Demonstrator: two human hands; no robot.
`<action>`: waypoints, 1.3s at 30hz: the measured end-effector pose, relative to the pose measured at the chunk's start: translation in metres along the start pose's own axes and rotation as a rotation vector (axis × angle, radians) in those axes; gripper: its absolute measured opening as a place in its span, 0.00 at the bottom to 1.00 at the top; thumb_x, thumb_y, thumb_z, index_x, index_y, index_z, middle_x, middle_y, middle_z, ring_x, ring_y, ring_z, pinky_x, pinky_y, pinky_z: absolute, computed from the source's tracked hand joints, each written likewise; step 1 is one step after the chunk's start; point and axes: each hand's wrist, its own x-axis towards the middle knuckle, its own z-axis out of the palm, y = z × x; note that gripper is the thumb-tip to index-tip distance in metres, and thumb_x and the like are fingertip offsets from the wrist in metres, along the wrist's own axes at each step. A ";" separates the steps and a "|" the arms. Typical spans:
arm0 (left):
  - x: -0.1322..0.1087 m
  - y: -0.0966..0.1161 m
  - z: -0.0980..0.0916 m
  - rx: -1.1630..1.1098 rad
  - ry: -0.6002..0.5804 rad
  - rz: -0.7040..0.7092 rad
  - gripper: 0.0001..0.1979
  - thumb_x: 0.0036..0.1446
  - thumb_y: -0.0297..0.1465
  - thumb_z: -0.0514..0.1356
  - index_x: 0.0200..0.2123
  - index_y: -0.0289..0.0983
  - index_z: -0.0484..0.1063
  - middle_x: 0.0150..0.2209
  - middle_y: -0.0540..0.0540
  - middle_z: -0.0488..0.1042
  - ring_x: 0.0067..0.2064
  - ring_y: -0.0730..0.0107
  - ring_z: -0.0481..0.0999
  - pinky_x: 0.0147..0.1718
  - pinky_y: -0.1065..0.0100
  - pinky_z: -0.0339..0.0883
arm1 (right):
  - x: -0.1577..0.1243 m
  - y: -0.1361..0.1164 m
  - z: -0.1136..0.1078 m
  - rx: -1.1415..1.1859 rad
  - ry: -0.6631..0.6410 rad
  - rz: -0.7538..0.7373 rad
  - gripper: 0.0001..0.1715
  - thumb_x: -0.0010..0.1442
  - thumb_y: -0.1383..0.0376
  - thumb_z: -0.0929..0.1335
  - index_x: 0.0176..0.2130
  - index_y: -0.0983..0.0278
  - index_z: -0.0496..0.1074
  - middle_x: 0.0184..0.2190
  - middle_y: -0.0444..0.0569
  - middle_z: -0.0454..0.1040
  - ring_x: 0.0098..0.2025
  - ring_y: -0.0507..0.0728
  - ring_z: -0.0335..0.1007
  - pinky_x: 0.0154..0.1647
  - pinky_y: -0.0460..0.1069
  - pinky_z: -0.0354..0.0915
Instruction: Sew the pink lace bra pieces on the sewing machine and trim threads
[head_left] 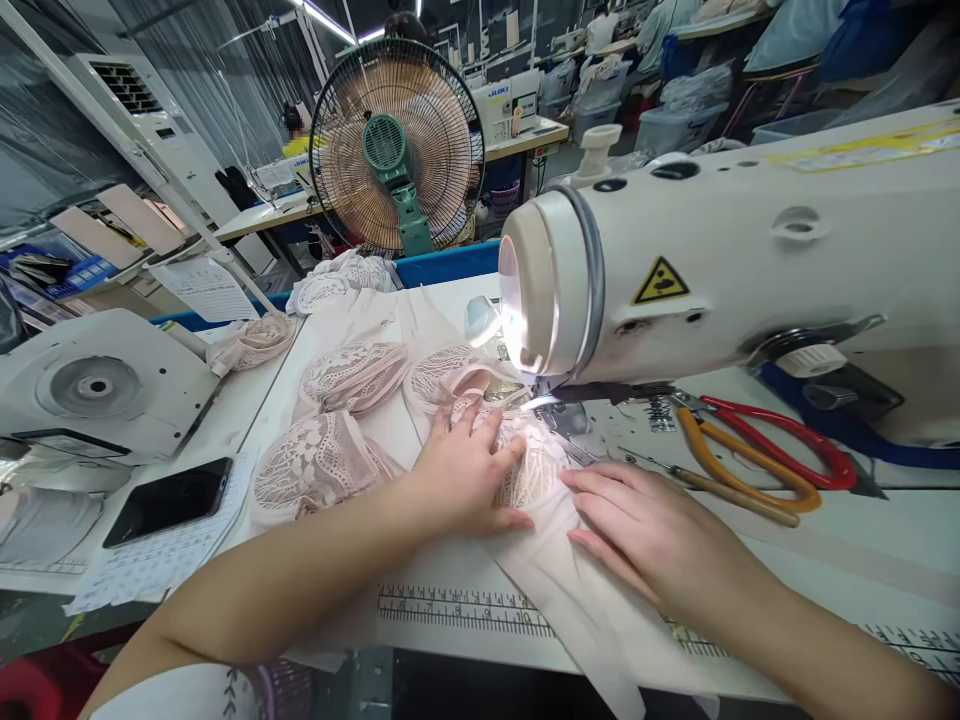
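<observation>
Under the lit head of the sewing machine (551,285) lies a pale pink lace bra (531,475), one edge close to the needle area. My left hand (469,465) rests on it with fingers spread, pressing the lace down left of the needle. To the right, my right hand (637,525) lies with fingers stretched out, their tips touching the fabric's edge. Sheer fabric (577,610) trails from between the hands over the table's front edge. More lace cups (319,465) lie beside my left forearm. The needle itself is hard to make out.
Orange-handled scissors (739,465), red-handled scissors (795,430) and a wooden-handled tool (739,497) lie right of the needle area. A phone (169,500) rests on papers (142,575) at left. A measuring scale (465,608) runs along the front. A large fan (397,150) stands behind.
</observation>
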 end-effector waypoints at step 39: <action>0.058 -0.061 -0.024 -0.071 -0.029 -0.177 0.38 0.47 0.51 0.61 0.59 0.42 0.60 0.61 0.37 0.55 0.62 0.42 0.53 0.56 0.50 0.56 | 0.021 0.004 0.010 -0.159 0.018 0.040 0.20 0.66 0.60 0.58 0.36 0.67 0.74 0.39 0.51 0.77 0.45 0.59 0.67 0.41 0.53 0.61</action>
